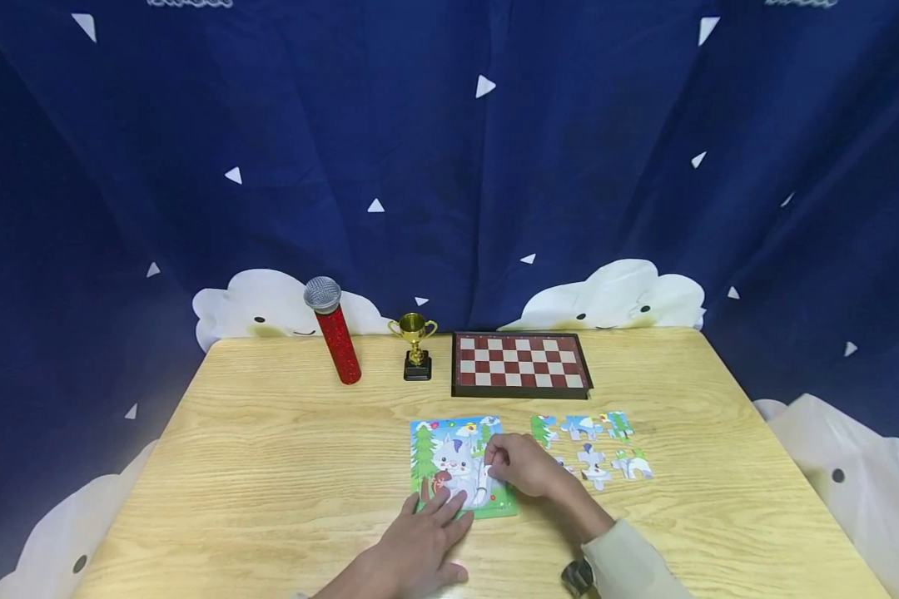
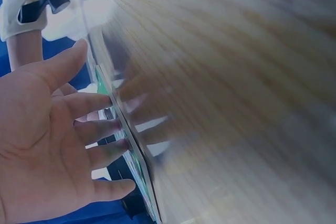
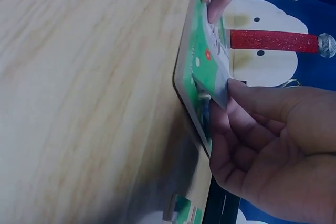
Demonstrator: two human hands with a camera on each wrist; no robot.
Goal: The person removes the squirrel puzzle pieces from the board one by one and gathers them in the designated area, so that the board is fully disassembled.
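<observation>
A square jigsaw puzzle with a white cartoon animal among green trees lies on the wooden table. My left hand rests its spread, straight fingers on the puzzle's lower part. At the right side, my right hand pinches a puzzle piece between thumb and fingers. In the right wrist view that piece tilts up at its edge, with a gap under it, while its far side stays against the puzzle. The left wrist view shows the left palm and its fingertips along the puzzle's edge.
Several loose puzzle pieces lie right of the puzzle, some partly behind the right hand. Farther back stand a red microphone and a small gold trophy cup, beside a red-and-white checkered board. A dark blue curtain hangs behind the table.
</observation>
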